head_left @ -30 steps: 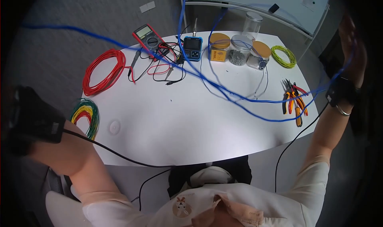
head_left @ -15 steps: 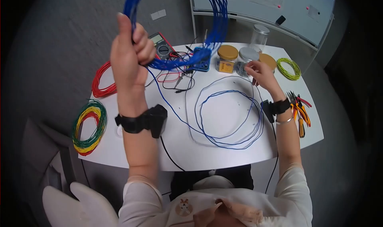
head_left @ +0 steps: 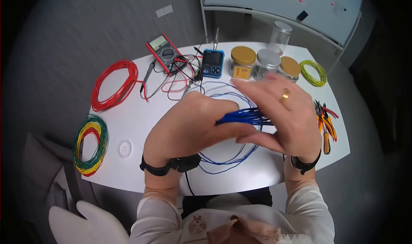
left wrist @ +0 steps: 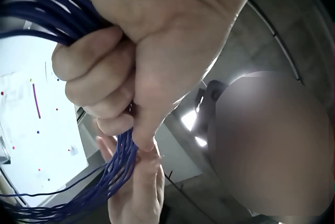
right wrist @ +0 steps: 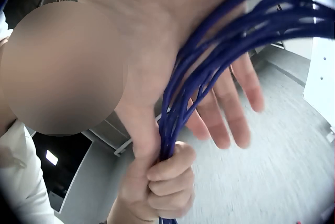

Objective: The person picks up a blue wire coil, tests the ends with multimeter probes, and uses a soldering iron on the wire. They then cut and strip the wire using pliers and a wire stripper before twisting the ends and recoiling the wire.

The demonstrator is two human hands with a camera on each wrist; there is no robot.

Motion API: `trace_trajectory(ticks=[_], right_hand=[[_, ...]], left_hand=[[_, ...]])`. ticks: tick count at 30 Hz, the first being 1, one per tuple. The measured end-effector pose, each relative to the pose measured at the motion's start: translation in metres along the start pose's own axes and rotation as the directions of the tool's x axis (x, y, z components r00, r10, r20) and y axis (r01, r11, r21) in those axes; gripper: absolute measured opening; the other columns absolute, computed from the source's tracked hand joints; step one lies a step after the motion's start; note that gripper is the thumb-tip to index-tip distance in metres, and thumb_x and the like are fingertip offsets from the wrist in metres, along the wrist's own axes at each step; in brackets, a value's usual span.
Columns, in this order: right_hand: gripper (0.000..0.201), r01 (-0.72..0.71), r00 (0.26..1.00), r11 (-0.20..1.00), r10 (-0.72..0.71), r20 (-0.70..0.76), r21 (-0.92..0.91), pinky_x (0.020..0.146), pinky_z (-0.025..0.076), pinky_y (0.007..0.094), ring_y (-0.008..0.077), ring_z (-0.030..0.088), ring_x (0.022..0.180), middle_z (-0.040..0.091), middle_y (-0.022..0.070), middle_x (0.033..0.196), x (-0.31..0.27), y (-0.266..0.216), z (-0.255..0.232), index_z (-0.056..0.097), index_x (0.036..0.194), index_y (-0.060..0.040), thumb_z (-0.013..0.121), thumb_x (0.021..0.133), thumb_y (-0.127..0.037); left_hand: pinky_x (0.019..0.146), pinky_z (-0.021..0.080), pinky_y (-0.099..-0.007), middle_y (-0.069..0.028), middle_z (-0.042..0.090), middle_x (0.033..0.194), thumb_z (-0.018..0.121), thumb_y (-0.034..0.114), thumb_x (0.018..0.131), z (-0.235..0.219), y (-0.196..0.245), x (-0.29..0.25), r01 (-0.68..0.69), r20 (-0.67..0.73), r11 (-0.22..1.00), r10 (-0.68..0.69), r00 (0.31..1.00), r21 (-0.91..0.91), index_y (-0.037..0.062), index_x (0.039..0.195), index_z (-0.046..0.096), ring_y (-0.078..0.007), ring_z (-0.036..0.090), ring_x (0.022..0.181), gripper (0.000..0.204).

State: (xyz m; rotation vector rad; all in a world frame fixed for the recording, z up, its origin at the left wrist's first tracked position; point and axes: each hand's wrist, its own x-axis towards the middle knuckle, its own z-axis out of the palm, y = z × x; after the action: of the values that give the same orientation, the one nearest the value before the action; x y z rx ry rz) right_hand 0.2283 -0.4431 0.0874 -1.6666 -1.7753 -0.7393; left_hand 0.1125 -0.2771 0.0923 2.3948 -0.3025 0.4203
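Observation:
My left hand (head_left: 189, 126) grips a thick bundle of blue wire (head_left: 242, 116) above the table. In the left wrist view its fingers (left wrist: 97, 72) are curled tightly round the strands. My right hand (head_left: 287, 115), wearing a ring, is close beside it, with the bundle between thumb and fingers. The right wrist view shows the strands (right wrist: 193, 82) running along that palm, while the fingers (right wrist: 225, 109) stay extended and apart rather than closed round them. Looser loops of blue wire (head_left: 229, 162) lie on the table below, partly hidden by the hands.
The white table (head_left: 128, 173) bears a red wire coil (head_left: 101, 83), a green, yellow and red coil (head_left: 79, 147), a multimeter (head_left: 167, 55) with leads, a blue handheld device (head_left: 212, 63), lidded jars (head_left: 243, 57), a yellow-green coil (head_left: 319, 74) and pliers (head_left: 328, 124).
The left hand has brought the raised blue coil down and inward in front of the body. The right hand, first out at the right and then near the jars, has come in to the bundle.

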Motion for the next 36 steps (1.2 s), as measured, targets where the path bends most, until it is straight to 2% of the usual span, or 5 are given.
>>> trace_trajectory(ticks=[3,8,13,22,36], right_hand=[[0.040,-0.044,0.966,0.998,0.056,0.253,-0.052,0.053,0.045,0.0307,0.0221,0.057,0.057,0.058,0.0053,0.066,-0.013,0.006,-0.003,0.061,0.090,-0.0059,0.072,0.068,-0.037],[0.030,-0.079,0.987,0.993,0.091,-0.131,0.093,0.043,0.038,0.0269,0.0142,0.048,0.044,0.054,0.0042,0.059,-0.018,0.028,-0.012,0.059,0.084,-0.0030,0.070,0.076,-0.029],[0.048,-0.167,0.674,0.683,0.605,-0.423,0.711,0.040,0.023,0.0193,0.0028,0.024,0.042,0.030,-0.0052,0.053,-0.028,0.039,-0.012,0.049,0.081,-0.0024,0.045,0.092,-0.049],[0.040,0.181,0.756,0.387,0.532,-0.380,0.904,0.036,0.031,0.0181,0.0035,0.024,0.039,0.028,-0.0042,0.055,-0.015,0.041,0.020,0.043,0.079,-0.0078,0.039,0.095,-0.044],[0.040,0.142,0.718,0.174,0.660,-0.222,0.975,0.054,0.045,0.0238,0.0084,0.042,0.050,0.041,-0.0003,0.062,-0.010,0.045,0.026,0.050,0.090,-0.0023,0.040,0.096,-0.041]], left_hand=[[0.048,0.042,-0.0304,-0.0126,0.056,0.060,0.068,0.025,0.079,0.007,0.000,0.001,0.006,0.006,0.999,-0.006,1.000,-0.050,0.0033,0.077,0.062,-0.0292,0.051,0.050,0.023],[0.046,0.040,-0.0236,-0.0085,0.060,0.067,0.067,0.030,0.079,0.001,-0.003,-0.004,-0.030,-0.213,0.989,-0.001,0.977,-0.142,0.0010,0.094,0.059,-0.0155,0.051,0.048,0.034],[0.044,0.040,-0.0256,-0.0002,0.047,0.056,0.055,0.055,0.082,0.009,-0.013,-0.003,-0.187,-0.449,0.888,-0.024,0.893,-0.419,0.0010,0.100,0.051,-0.0093,0.044,0.043,0.057],[0.032,0.031,-0.0173,0.0042,0.034,0.052,0.042,0.063,0.084,0.013,-0.019,0.012,-0.490,-0.599,0.558,-0.016,0.801,-0.670,0.0031,0.104,0.046,-0.0050,0.032,0.036,0.063],[0.040,0.035,-0.0202,0.0019,0.038,0.053,0.039,0.047,0.094,0.035,-0.038,0.025,-0.556,-0.641,0.413,-0.096,0.761,-0.722,0.0061,0.084,0.041,-0.0091,0.044,0.041,0.042]])
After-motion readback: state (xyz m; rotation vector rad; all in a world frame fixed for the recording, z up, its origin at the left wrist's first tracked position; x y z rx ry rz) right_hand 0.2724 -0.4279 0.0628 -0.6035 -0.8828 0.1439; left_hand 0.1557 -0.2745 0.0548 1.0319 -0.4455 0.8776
